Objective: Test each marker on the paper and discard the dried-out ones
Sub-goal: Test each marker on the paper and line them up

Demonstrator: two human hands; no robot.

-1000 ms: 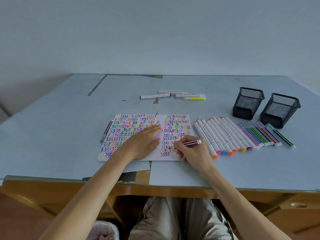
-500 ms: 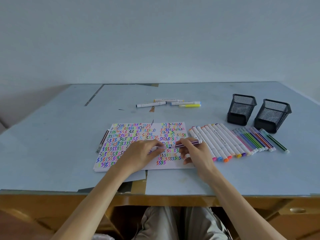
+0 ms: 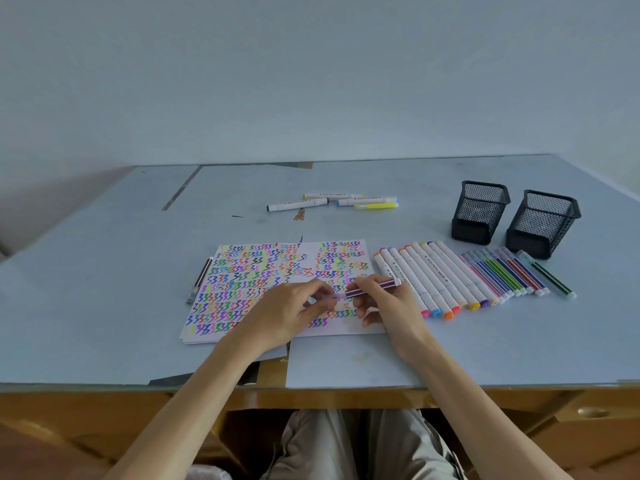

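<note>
The right hand pinches a purple marker above the paper on the desk. The left hand pinches its cap at the tip. I think capping comes now, then picking another marker.

Cap now back against purple marker tip
</note>
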